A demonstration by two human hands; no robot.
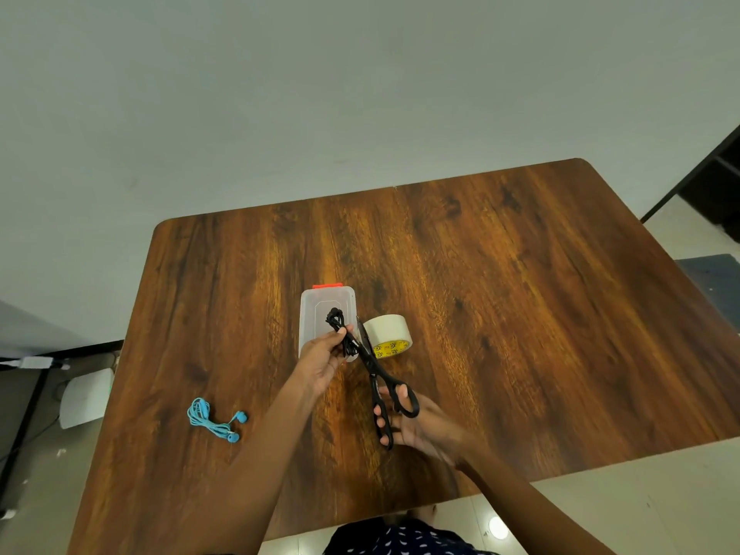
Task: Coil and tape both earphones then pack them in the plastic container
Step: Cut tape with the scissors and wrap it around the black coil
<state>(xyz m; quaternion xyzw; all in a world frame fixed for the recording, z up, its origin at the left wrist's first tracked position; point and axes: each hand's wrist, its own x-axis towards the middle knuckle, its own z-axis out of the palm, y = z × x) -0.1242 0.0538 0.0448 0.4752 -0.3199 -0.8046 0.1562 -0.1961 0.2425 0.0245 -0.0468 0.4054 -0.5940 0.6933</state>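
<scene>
My left hand (320, 360) pinches a coiled black earphone (340, 328) and holds it up over the clear plastic container (312, 314), which has a red latch at its far end. My right hand (412, 424) grips black scissors (380, 378) by the handles, blades pointing up toward the black coil. A roll of beige tape (387, 331) stands on its edge just right of the blades. The blue earphone (212, 420) lies loosely bundled on the table at the left, apart from both hands.
The wooden table (500, 314) ends close to my body at the bottom. A white object (84, 396) and black stand legs sit on the floor to the left. A dark frame stands at the far right.
</scene>
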